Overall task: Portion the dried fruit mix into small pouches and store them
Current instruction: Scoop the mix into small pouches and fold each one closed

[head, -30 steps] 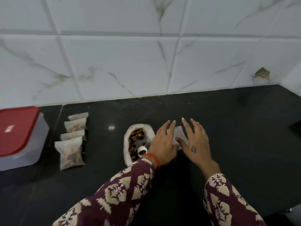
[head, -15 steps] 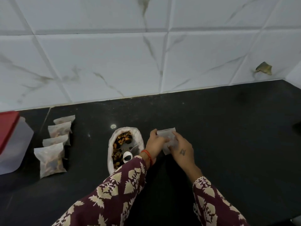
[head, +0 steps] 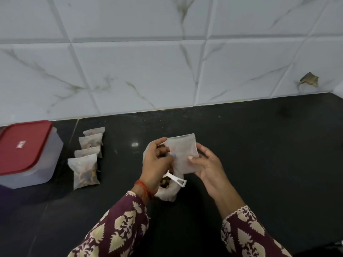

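Pouch (head: 182, 154) pinched by both hands, black counter (head: 259, 145), marbled tile wall (head: 148, 62)

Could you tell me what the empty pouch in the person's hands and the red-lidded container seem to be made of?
The empty pouch looks like thin, frosted translucent plastic film: the fingers show faintly through it and it creases softly. The red-lidded container seems rigid plastic: an opaque red lid with a slight sheen on a cloudy, semi-clear body. The frame cannot settle either material for certain.
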